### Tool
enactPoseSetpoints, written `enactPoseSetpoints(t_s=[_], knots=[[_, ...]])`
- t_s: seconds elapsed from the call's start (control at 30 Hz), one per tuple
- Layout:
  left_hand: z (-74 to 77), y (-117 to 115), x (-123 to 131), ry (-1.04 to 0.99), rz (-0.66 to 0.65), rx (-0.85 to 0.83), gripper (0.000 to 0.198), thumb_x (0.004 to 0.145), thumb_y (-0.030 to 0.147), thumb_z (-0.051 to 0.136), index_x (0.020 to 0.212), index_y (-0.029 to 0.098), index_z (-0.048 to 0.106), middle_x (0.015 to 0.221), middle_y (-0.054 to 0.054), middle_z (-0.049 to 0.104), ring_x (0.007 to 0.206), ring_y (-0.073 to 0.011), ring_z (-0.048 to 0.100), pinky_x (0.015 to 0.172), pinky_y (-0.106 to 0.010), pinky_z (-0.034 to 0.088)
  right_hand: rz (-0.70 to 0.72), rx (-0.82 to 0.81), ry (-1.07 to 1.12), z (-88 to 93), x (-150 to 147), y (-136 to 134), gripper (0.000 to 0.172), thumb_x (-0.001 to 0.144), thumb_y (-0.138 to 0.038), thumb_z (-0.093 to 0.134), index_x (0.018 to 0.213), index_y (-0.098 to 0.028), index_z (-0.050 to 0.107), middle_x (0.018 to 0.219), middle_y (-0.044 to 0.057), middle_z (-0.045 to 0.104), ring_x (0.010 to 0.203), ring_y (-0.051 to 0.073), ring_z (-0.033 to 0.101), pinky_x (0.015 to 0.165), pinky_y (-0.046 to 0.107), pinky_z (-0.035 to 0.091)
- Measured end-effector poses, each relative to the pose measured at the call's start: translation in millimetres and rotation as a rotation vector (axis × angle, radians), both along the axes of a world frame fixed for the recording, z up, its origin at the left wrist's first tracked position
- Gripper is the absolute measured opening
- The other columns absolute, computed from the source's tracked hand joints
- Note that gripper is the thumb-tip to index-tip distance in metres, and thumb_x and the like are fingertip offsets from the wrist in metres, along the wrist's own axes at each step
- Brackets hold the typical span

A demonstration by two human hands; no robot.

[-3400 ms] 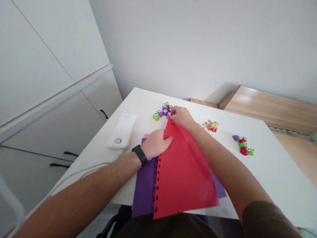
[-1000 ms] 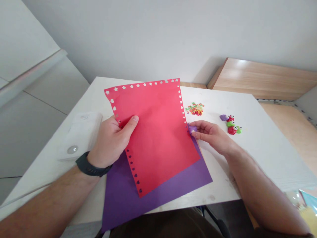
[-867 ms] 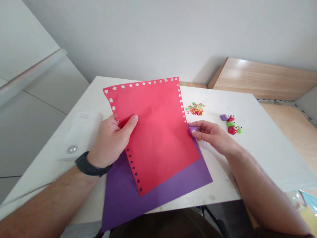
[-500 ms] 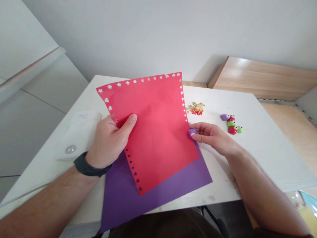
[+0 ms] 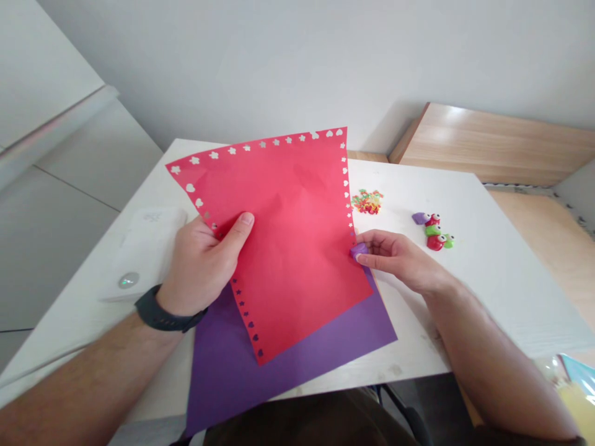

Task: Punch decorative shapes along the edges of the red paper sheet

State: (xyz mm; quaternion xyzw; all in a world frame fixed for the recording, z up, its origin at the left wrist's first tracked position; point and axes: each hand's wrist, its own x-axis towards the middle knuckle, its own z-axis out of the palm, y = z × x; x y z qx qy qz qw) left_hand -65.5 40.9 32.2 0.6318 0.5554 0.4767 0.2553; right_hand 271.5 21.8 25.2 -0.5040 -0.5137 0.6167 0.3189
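Note:
A red sheet of paper (image 5: 292, 248) is held up at a tilt, with star, flower and heart holes along its top and both sides. My left hand (image 5: 204, 263) grips its left edge, thumb on the front and fingers hidden behind. At the right edge, my right hand (image 5: 388, 253) is closed on a small purple craft punch (image 5: 359, 250), thumb pressed against it. The punch sits over the paper's edge, just below the row of holes. Under the red paper lies a purple sheet (image 5: 297, 371), overhanging the near table edge.
Several punches (image 5: 436, 241) in red, green and purple stand on the white table (image 5: 502, 279) at right. A heap of coloured paper cutouts (image 5: 368, 202) lies behind the red sheet. A white device (image 5: 144, 254) is at left.
The red paper's top has tipped slightly nearer and leftward. The punch stays at the right edge, its visible side turned a little, with my right thumb slightly lower on it.

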Motion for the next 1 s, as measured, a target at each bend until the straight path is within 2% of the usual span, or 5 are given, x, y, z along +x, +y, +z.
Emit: enactPoseSetpoints(t_s=[0.23,0.43,0.63,1.0], knots=[[0.6,-0.6,0.5,0.005,0.004,0.02,0.035,0.102,0.041,0.069,0.13,0.021,0.076,0.141,-0.003,0.074,0.131,-0.0253,0.069,0.119,-0.04,0.05,0.022,-0.024,0.001,-2.1,-2.8,-1.6,0.041,0.076,-0.034,0.095,0.108,-0.021,0.074,0.096,0.003,0.076,0.081,0.015,0.067,0.075,0.031,0.054],[-1.2,-0.7,1.3,-0.003,0.026,0.014,0.036,0.101,0.042,0.069,0.13,0.021,0.076,0.139,-0.004,0.075,0.129,-0.0259,0.07,0.119,-0.043,0.051,-0.008,-0.007,-0.019,-2.8,-4.7,-1.3,0.037,0.074,-0.035,0.095,0.102,-0.021,0.076,0.094,0.002,0.076,0.082,0.016,0.067,0.078,0.033,0.054],[0.0,-0.8,2.3,0.018,0.031,0.036,0.037,0.101,0.041,0.069,0.131,0.018,0.075,0.138,-0.006,0.076,0.128,-0.0255,0.071,0.117,-0.04,0.052,-0.022,0.017,-0.019,2.7,-6.4,-1.6,0.034,0.077,-0.037,0.094,0.101,-0.021,0.077,0.096,0.003,0.076,0.086,0.017,0.067,0.082,0.034,0.053],[-1.9,-1.1,2.0,0.007,0.038,0.033,0.037,0.101,0.042,0.07,0.131,0.021,0.076,0.138,-0.005,0.076,0.128,-0.0271,0.071,0.118,-0.043,0.052,-0.047,-0.001,-0.032,2.3,-6.9,-3.0,0.037,0.073,-0.037,0.095,0.101,-0.021,0.078,0.095,0.004,0.078,0.082,0.018,0.068,0.077,0.034,0.053]])
